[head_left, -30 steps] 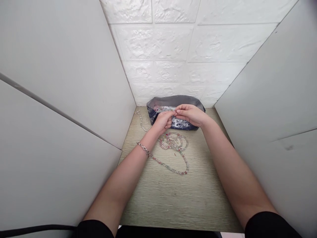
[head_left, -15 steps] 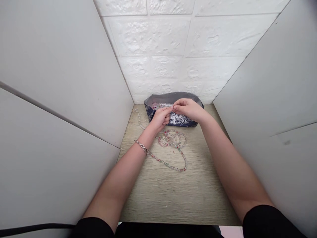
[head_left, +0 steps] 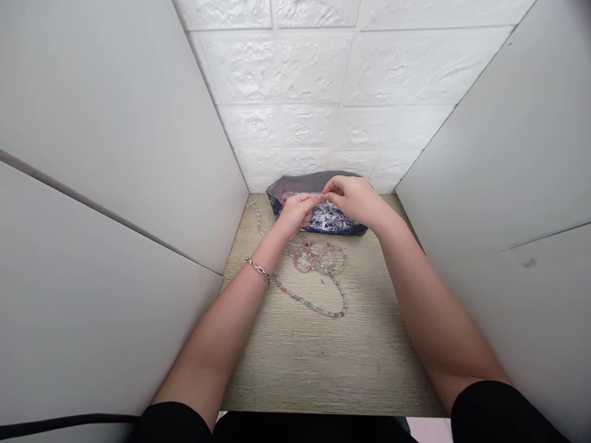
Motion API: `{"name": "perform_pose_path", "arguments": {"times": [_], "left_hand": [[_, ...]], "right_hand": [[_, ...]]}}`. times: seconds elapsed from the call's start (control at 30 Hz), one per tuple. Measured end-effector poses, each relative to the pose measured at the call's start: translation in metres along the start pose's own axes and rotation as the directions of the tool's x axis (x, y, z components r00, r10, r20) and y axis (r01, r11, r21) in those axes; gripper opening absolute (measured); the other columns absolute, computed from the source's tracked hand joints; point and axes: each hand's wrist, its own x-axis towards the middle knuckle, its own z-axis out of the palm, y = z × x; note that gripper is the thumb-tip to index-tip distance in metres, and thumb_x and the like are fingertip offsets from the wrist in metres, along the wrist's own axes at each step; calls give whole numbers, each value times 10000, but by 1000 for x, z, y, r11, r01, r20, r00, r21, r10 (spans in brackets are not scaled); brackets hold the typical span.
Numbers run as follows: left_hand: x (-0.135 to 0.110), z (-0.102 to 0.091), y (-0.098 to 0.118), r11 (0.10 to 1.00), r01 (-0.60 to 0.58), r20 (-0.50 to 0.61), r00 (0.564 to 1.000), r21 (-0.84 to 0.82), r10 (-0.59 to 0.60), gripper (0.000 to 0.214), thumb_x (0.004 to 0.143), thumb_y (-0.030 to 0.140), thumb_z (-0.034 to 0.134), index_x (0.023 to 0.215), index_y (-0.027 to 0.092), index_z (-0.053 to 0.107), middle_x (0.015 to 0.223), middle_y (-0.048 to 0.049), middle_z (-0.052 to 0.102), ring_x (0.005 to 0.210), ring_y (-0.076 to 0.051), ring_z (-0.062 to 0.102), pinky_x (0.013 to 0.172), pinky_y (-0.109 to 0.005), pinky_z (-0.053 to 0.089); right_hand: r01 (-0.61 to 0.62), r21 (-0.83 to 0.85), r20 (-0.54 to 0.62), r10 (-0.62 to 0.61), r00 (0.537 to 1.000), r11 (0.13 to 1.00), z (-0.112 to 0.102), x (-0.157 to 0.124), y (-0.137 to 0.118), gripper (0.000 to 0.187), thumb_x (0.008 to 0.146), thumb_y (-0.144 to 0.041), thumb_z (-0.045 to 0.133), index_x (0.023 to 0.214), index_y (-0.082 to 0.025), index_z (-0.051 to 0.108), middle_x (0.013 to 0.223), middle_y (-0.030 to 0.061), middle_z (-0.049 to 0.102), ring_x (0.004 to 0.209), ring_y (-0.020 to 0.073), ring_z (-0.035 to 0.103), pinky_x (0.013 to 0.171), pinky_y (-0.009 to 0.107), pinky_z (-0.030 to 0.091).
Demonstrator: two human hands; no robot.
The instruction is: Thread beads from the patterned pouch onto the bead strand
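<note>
My left hand and my right hand meet fingertip to fingertip above a dark blue patterned pouch. Both are closed in a pinch; what sits between the fingertips is too small to make out. The pouch stands open against the wall, with small shiny pieces and some red ones showing inside. Below my hands a long string of beads, in pale, green and red, lies coiled and looped on the wooden surface. Part of it passes behind my left wrist, which wears a silver chain bracelet.
A white brick-pattern wall closes off the back. Pale grey panels rise on the left and right of the narrow wooden tabletop. A black cable runs along the lower left.
My left hand has shifted slightly up and left, and the fingers of my right hand have changed their bend a little. The bead string lies as before.
</note>
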Motion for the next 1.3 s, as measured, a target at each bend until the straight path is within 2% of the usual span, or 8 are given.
{"name": "perform_pose_path", "arguments": {"times": [0.23,0.37,0.5,0.7,0.9,1.0,1.17,1.3], "left_hand": [[-2,3,7,997,34,-17,999,68,-33,154,655,275,579,611,130,555,378,88,208,302,14,172,324,-149,80],[-1,0,8,991,49,-20,999,125,-47,172,641,270,594,563,124,547,363,80,222,305,18,170,330,-150,75],[-2,-1,10,992,22,1,1000,125,-22,192,655,312,580,611,126,577,377,80,205,318,15,159,339,-154,72],[-5,3,23,983,5,-37,999,186,2,150,661,265,573,606,125,575,374,73,233,320,18,176,345,-149,72],[-12,11,39,989,36,-30,999,142,-32,120,655,192,568,564,115,557,373,67,252,324,25,187,352,-136,67],[-13,13,41,988,28,3,1000,154,-29,120,676,175,536,570,120,549,374,67,245,329,24,175,355,-132,66],[-10,11,38,994,59,-14,998,92,-58,102,674,166,530,579,131,516,411,67,255,337,24,190,352,-132,72],[-8,8,36,992,37,-14,999,124,-35,92,662,184,538,591,131,514,479,28,409,349,11,285,338,-141,99]], "right_hand": [[-7,57,26,5,1000,998,0,0,2,119,716,-199,499,770,-180,603,791,42,601,792,170,526,745,301,383],[-6,34,37,4,999,999,0,-1,2,120,709,-191,499,751,-181,611,774,40,606,780,168,528,739,299,386],[-4,49,38,2,999,999,-3,-1,0,119,701,-193,499,729,-176,614,758,37,608,771,166,529,723,294,387],[-29,168,30,24,999,985,-10,-2,-2,92,688,-208,526,695,-170,610,712,31,597,775,169,521,745,310,378],[-30,278,20,26,999,960,-12,-2,-2,117,711,-214,497,741,-176,604,689,30,585,754,164,529,743,317,389],[-17,261,19,12,1000,965,-13,-3,-5,129,719,-206,481,745,-178,604,712,29,589,778,167,528,749,317,388],[-24,198,28,19,999,980,-15,-4,-10,129,718,-215,491,760,-172,605,751,34,600,797,165,521,752,305,379],[-5,145,18,2,1000,989,-14,-4,-9,143,722,-241,489,764,-174,608,765,32,606,787,158,519,738,289,375]]}}
